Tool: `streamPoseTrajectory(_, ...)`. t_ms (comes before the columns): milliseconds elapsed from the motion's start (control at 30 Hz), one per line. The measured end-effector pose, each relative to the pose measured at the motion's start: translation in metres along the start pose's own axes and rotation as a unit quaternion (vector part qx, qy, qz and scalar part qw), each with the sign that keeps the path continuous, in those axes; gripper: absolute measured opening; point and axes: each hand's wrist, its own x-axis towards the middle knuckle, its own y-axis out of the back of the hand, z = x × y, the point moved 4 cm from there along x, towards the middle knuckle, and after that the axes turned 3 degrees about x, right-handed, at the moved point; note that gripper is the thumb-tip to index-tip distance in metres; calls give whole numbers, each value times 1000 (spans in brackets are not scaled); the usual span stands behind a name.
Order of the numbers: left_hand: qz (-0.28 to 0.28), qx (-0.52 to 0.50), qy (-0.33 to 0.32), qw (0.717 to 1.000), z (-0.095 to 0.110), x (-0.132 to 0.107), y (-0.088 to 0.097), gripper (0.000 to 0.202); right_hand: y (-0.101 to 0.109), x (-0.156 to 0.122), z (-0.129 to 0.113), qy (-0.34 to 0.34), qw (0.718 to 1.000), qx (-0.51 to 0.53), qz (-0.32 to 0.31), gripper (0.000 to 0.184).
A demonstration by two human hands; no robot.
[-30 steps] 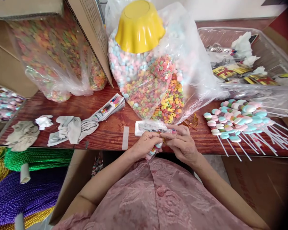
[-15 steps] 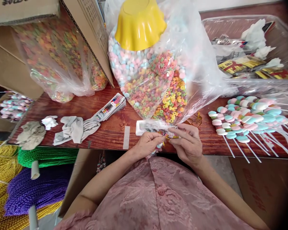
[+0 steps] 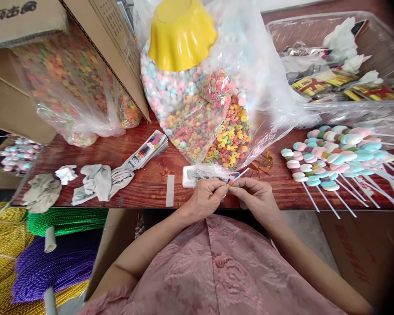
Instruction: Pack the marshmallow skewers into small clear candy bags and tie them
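Observation:
My left hand [image 3: 206,199] is closed round a marshmallow skewer, mostly hidden in the fingers. Its white stick [image 3: 242,174] pokes up past the fingertips. My right hand [image 3: 258,197] pinches a thin gold twist tie [image 3: 230,183] at the stick, and its fingertips meet those of the left. Just behind the hands lies a stack of clear printed bags [image 3: 192,176]. Some loose gold ties [image 3: 265,164] lie beyond my right hand. Finished-looking marshmallow skewers [image 3: 335,159] are heaped to the right, sticks toward me.
A big clear bag of marshmallows and candy rings [image 3: 190,109] stands at the back, a yellow bowl [image 3: 183,35] upside down on it. A plastic tray [image 3: 385,43] sits back right. Left are a cardboard box [image 3: 107,43], printed sleeves [image 3: 146,150], grey gloves [image 3: 101,181] and bead strands [image 3: 52,271].
My right hand's fingers have come from spread to pinched together against the left fingertips. The white stick now shows above the hands. The view has shifted slightly.

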Motion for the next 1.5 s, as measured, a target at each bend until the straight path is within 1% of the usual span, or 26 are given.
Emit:
streamPoseTrajectory(133, -2, 9, -3, 1000, 1, -1, 4, 35, 0, 11, 5, -65, 996, 38, -49, 23)
streamPoseTrajectory(200, -12, 14, 3, 1000, -2, -2, 6, 35, -1, 13, 6, -75, 993, 34, -87, 19)
streamPoseTrajectory(233, -28, 11, 11, 999, -3, -2, 7, 36, -1, 13, 5, -71, 991, 24, -108, 16)
streamPoseTrajectory(300, -82, -6, 35, 996, -6, -4, 8, 35, -3, 13, 5, -65, 986, -2, -155, 11)
streamPoseTrajectory(367, -139, -41, 81, 986, -8, -6, 9, 31, -2, 14, 7, -76, 978, -22, -194, 9)
streamPoseTrajectory(433, -167, -100, 145, 970, -10, -7, 12, 28, 5, 18, 9, -90, 977, -31, -193, 10)
streamPoseTrajectory(500, -154, -176, 201, 951, -13, -8, 17, 29, 18, 22, 9, -92, 984, -30, -150, 13)
streamPoseTrajectory(533, -136, -210, 220, 943, -14, -8, 19, 30, 26, 24, 8, -84, 990, -25, -112, 15)
streamPoseTrajectory(600, -86, -255, 240, 933, -17, -8, 22, 32, 40, 25, 0, -42, 999, -14, -8, 14)
streamPoseTrajectory(667, -49, -274, 243, 929, -20, -8, 19, 34, 44, 18, -13, 49, 993, -26, 100, 9)
streamPoseTrajectory(700, -38, -282, 240, 928, -20, -7, 16, 34, 40, 13, -20, 108, 985, -51, 125, 8)
streamPoseTrajectory(733, -32, -289, 234, 928, -21, -6, 11, 34, 31, 8, -26, 169, 974, -87, 124, 10)
streamPoseTrajectory(767, -25, -296, 229, 927, -21, -4, 7, 34, 19, 4, -30, 225, 961, -130, 98, 13)
streamPoseTrajectory(800, -15, -301, 223, 927, -21, -3, 3, 33, 5, 2, -31, 270, 945, -174, 55, 16)
streamPoseTrajectory(833, -4, -306, 220, 926, -21, -1, -1, 32, -6, 0, -30, 303, 930, -205, 30, 19)
streamPoseTrajectory(867, 6, -308, 219, 926, -22, -1, -3, 30, -13, 0, -27, 319, 921, -224, 12, 21)
streamPoseTrajectory(900, 15, -310, 220, 925, -22, 0, -5, 28, -17, 1, -22, 321, 919, -230, 3, 24)
streamPoseTrajectory(933, 19, -312, 223, 923, -23, -1, -6, 27, -19, 3, -17, 312, 923, -225, 0, 25)
streamPoseTrajectory(1033, 17, -317, 234, 919, -25, -5, -6, 24, -15, 8, -3, 266, 947, -177, -24, 24)
streamPoseTrajectory(1133, 20, -311, 236, 921, -27, -10, -4, 24, -13, 7, 2, 238, 961, -137, -45, 24)
streamPoseTrajectory(1233, 16, -282, 223, 933, -28, -14, -3, 30, -15, 8, 4, 201, 971, -115, -62, 23)
streamPoseTrajectory(1367, 17, -249, 186, 950, -27, -15, -2, 35, -17, 12, 8, 145, 980, -88, -101, 25)
streamPoseTrajectory(1433, 16, -239, 172, 956, -27, -15, -2, 37, -18, 14, 10, 128, 982, -84, -114, 25)
streamPoseTrajectory(1500, 13, -225, 162, 961, -27, -15, -2, 39, -17, 15, 9, 127, 981, -88, -117, 26)
